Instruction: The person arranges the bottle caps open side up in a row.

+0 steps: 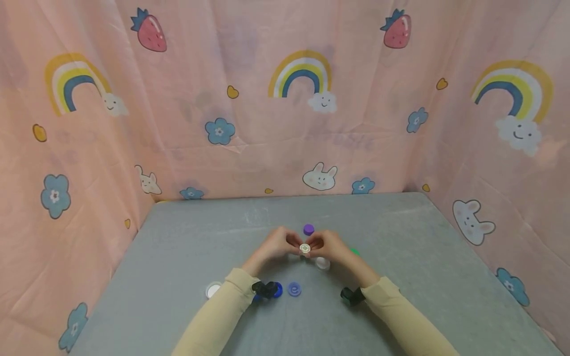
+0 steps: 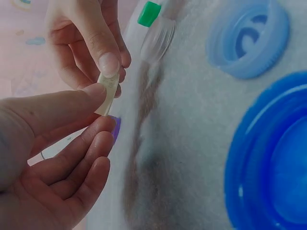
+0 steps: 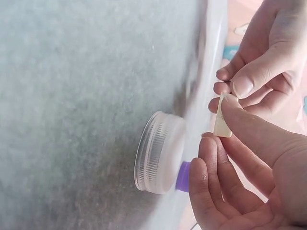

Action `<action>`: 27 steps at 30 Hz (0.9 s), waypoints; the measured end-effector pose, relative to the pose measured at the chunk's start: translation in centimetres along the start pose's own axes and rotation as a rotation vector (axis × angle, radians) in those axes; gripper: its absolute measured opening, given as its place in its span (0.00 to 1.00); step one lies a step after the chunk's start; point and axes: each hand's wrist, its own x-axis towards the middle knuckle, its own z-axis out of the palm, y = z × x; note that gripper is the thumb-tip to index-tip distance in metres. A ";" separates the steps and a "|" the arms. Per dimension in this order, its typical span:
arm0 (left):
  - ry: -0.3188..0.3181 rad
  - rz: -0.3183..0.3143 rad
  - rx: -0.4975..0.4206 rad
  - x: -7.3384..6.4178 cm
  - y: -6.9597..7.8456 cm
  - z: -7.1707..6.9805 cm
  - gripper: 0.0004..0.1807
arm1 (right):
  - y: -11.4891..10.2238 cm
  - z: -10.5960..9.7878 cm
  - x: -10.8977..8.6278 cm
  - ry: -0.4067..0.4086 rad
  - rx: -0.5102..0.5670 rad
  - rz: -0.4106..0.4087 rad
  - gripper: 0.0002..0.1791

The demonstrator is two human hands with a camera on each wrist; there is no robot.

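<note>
In the head view my left hand [image 1: 279,243] and right hand [image 1: 330,245] meet over the table, with a small cream bottle cap [image 1: 305,248] pinched between them. Its round, ringed face points up toward the head camera. Seen from the left wrist, the left thumb and fingertips grip one side of the cap [image 2: 106,99], while the right thumb presses at its upper end. The right wrist view has the cap [image 3: 222,125] edge-on, between both thumbs and the fingers behind. Close below the hands sits a clear ribbed lid [image 3: 158,153], near a purple cap [image 3: 183,177].
A green cap [image 1: 355,251] shows partly behind the right forearm. Nearer the front are a light blue cap [image 1: 294,289], a blue cap [image 1: 278,289] partly covered by the left wrist camera, and a white lid [image 1: 213,290]. A pink patterned curtain [image 1: 249,163] surrounds the grey table [image 1: 187,237].
</note>
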 end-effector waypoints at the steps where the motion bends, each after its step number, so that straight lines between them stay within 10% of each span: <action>1: 0.000 0.009 -0.003 -0.1 0.0 0.0 0.10 | -0.1 0.0 -0.1 0.004 -0.003 -0.003 0.13; 27: 0.025 0.117 -0.043 -4.0 1.3 0.9 0.09 | -1.5 -0.1 -3.5 -0.019 0.010 -0.093 0.13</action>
